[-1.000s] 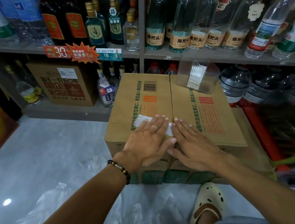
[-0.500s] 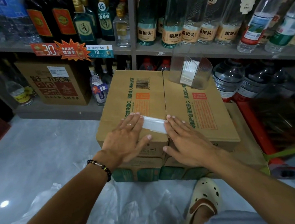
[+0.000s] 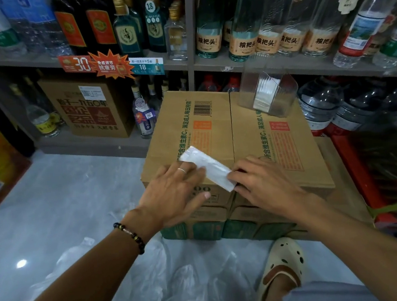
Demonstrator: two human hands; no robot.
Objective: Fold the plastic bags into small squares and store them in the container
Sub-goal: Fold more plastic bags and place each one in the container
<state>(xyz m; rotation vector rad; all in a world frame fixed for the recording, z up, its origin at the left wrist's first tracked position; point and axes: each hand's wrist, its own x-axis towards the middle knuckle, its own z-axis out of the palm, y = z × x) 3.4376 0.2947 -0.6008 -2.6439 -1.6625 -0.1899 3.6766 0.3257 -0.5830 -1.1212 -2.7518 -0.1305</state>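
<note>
Folded bag under both hands

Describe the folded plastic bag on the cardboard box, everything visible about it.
The folded plastic bag is a flat, whitish, slightly glossy strip of thin plastic, folded into a long narrow rectangle, not yet a square. It lies flat and diagonal on top of the cardboard box, near the front edge, across the seam between the flaps. The left hand rests its straight fingers on the strip's left edge; the right hand touches its near right corner with its fingertips. Its far end lies bare.
</note>
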